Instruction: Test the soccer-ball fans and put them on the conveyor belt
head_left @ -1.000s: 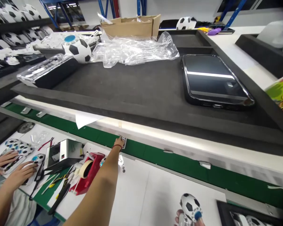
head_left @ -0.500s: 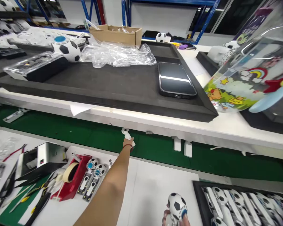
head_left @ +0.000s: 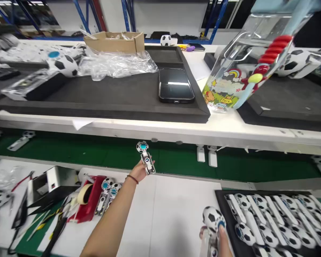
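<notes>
The left hand point(head_left: 139, 172) had come back from the green conveyor belt point(head_left: 69, 153), where a second earlier it was stretched out to the far edge, and its fingers were now closed on a small fan part with a blue-and-white dial head point(head_left: 145, 157), lifted clear above the belt's near edge. That put the picked-up piece off the line and in hand. The right hand point(head_left: 216, 242), low over the white bench point(head_left: 176, 214), stayed clamped on a football-patterned handheld fan point(head_left: 213, 223) beside the black tray of like fans point(head_left: 270, 221).
</notes>
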